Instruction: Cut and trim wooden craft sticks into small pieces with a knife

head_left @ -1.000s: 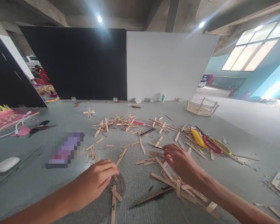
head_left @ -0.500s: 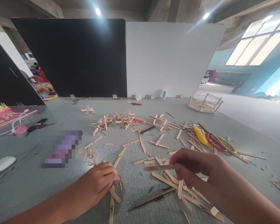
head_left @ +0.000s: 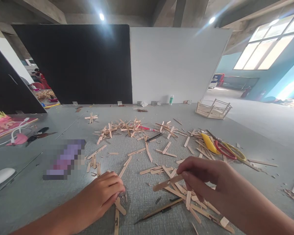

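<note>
Here's the right hand (head_left: 205,176), pinching a flat wooden stick (head_left: 161,186) near one end, thumb against fingers! The grip is closed on it, and the free end points left, dipping a little, above a scatter of loose sticks (head_left: 188,199). There's a dark mark partway along (a slot or a split, too small to tell from where I'm standing).

Over to the left hand (head_left: 103,187): low at the surface (head_left: 26,199), fingers curled, right beside an overlapping pair of sticks (head_left: 121,207). Is that grip holding anything? I cannot tell; the fingers hide whatever may be under them.

So how to handle this well? A light pinch, I'd say, because thin wood like that could well snap at the mark. Better to roll it with the fingertips than swing the whole wrist, so the marked face shows, and to carry it high enough that the dipping end snags nothing in the scatter. The left fingers could serve as a steady rest. And watch that slim tool (head_left: 159,210) lying between the hands, dark tip aimed low and left: best approached from above.
</note>
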A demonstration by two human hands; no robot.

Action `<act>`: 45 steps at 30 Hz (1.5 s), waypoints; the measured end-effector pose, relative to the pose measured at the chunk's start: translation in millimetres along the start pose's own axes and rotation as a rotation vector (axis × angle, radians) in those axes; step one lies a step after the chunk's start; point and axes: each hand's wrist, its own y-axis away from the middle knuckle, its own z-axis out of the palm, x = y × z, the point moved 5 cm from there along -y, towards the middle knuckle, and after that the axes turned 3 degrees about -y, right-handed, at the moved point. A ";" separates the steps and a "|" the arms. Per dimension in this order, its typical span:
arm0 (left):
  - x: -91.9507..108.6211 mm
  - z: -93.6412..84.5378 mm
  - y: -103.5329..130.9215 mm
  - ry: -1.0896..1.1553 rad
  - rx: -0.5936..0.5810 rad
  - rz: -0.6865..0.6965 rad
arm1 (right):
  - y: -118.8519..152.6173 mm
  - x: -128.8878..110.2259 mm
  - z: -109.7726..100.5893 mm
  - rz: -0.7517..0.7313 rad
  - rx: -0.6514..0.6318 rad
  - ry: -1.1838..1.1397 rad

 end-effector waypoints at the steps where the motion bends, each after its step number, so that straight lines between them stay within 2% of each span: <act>1: 1.1 -0.6 -0.4 -0.003 -0.008 -0.004 | 0.0 -0.1 -0.3 -0.001 0.002 0.002; 7: 0.5 0.6 1.2 0.006 -0.041 -0.021 | -1.2 0.0 -2.1 -0.015 0.004 0.007; 12: -3.7 2.8 2.5 0.012 0.011 0.006 | -1.7 -2.0 -5.2 -0.032 0.011 0.016; 18: -2.6 2.8 1.0 0.013 -0.020 -0.027 | -1.1 2.0 -4.0 0.018 -0.027 -0.135; 21: -1.3 2.5 0.1 -0.003 -0.034 -0.016 | 0.6 0.3 -4.1 -0.017 -0.023 -0.173; 26: -1.0 2.7 0.1 -0.014 -0.052 -0.018 | 3.6 -3.9 -7.6 -0.107 0.031 -0.069; 31: 0.1 1.9 0.6 -0.013 -0.061 -0.022 | 4.9 0.0 -8.8 -0.101 0.030 -0.021; 34: -1.6 2.1 1.5 -0.004 -0.063 -0.035 | 3.5 -0.2 -8.2 -0.081 -0.005 -0.024; 38: -3.4 1.7 3.0 0.018 -0.037 -0.044 | 1.8 1.8 -4.5 -0.003 -0.120 -0.022; 41: -3.2 1.6 2.4 0.025 -0.015 -0.026 | 2.4 3.1 -4.4 -0.027 -0.165 0.019; 45: -5.2 3.8 0.5 0.016 -0.045 -0.036 | 4.7 7.3 -5.4 -0.048 -0.174 0.099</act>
